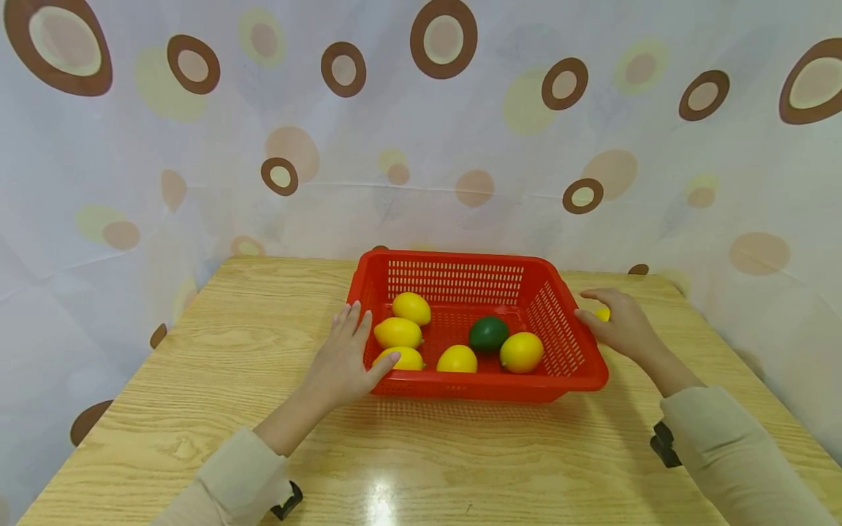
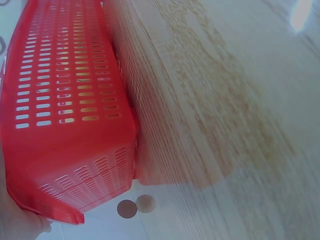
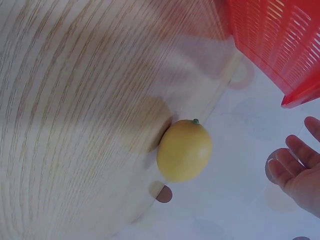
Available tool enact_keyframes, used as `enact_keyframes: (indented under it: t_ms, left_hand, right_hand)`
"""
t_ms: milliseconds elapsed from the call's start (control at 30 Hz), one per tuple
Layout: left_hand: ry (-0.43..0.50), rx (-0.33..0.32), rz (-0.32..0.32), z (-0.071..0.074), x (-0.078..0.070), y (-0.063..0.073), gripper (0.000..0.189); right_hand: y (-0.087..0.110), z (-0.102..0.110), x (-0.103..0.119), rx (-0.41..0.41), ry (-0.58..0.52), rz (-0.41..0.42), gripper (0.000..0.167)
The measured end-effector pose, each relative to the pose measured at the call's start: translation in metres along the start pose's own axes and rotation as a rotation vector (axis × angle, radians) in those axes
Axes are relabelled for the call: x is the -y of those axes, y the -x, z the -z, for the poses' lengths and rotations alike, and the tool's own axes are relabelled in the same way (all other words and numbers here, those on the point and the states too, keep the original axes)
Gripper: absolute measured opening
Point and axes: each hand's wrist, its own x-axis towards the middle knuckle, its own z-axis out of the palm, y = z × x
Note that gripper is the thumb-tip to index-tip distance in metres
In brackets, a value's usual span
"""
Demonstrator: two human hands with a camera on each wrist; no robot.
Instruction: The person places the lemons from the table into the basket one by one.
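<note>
A red plastic basket [image 1: 460,386] with slotted walls stands on the table. Yellow lemons lie inside it, three along the left wall, such as the rear lemon [image 1: 411,310], and two farther right, including the right-hand lemon [image 1: 522,353]. Beside that one sits a dark green fruit [image 1: 489,334]. My left hand [image 1: 345,361] rests at the basket's left rim, fingers extended and thumb spread over the front corner. Outside the right wall, my right hand [image 1: 621,321] is held with fingers loosely bent. A single lemon [image 3: 184,151] lies on the table near it, apart from the fingers.
The wood-grain table [image 1: 197,380] extends to both sides and in front of the basket. Behind it hangs a pale curtain [image 1: 395,131] with brown and yellow circles. Dark straps show under both sleeves, one being the right strap [image 1: 666,444].
</note>
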Motion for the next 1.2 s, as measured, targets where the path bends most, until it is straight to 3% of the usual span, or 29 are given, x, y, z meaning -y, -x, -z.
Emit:
enact_keyframes:
  t_ms: [1200]
  left_hand:
    - [0.002,0.016,0.010,0.001,-0.001,0.001,0.081]
  right_hand:
    - [-0.001,-0.003,-0.019,0.001,0.031,-0.066,0.045]
